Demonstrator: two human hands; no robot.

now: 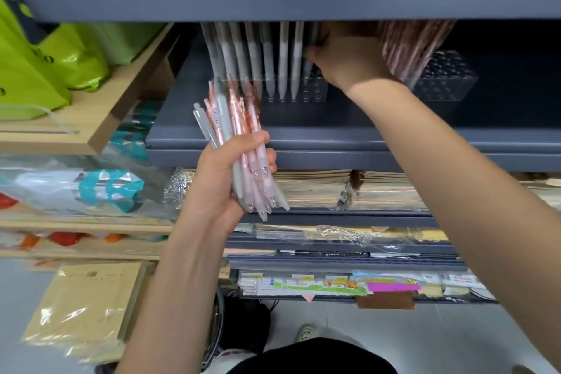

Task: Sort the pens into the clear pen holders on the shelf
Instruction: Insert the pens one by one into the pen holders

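Left hand (224, 179): mine, fist wrapped round a mixed bundle of pens (239, 143), pink & grey, tips down, held just in front of the grey shelf (303, 136).
Right hand (343, 55): reaching deep under the upper shelf; fingers curled at the grey pens (267, 61) standing in the left clear holder (315, 89). Can't tell if it's pinching one.
Right clear holder (446, 76): has pink pens (409, 45), leaning.
Risk: loose bundle could slip; my wrist is near the pink pens & may knock them over.

Bare forearms with no sleeves, dark garment (312, 357) at the lap, pale clog-style shoe (306, 331)
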